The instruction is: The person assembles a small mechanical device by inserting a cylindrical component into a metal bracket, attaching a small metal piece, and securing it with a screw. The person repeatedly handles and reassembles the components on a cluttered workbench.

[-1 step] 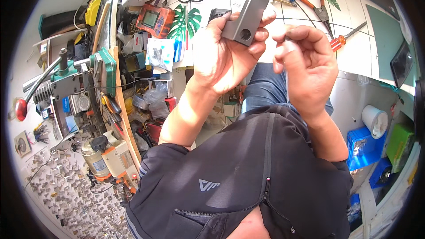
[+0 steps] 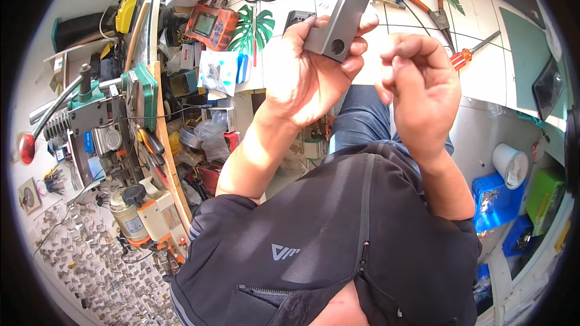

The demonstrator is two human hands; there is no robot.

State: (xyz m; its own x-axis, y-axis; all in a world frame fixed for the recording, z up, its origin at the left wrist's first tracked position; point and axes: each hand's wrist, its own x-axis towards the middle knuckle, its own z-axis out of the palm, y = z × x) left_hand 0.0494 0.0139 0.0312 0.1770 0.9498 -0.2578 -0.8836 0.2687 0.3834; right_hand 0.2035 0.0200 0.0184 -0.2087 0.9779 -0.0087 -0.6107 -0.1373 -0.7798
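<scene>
My left hand (image 2: 308,81) is wrapped round a dark grey metal bar (image 2: 347,15), squared at the edges, with a round hole near its lower end. The bar slants up and to the right, and its top runs past the edge of the view. Close beside it on the right, my right hand (image 2: 423,84) is raised with curled fingers, thumb and forefinger together. Whatever may be between those fingertips is too small to make out. The two hands are apart.
On the white tiled-pattern tabletop lie an orange-handled screwdriver (image 2: 462,58), large orange-handled pliers (image 2: 441,18) and an orange device with a screen (image 2: 211,27). A green lever press (image 2: 142,96) stands at the left. Blue bins (image 2: 498,202) sit low on the right.
My right hand's fingertips have shifted slightly right, away from the bar. The bar's lower end has moved a little to the right in my left hand.
</scene>
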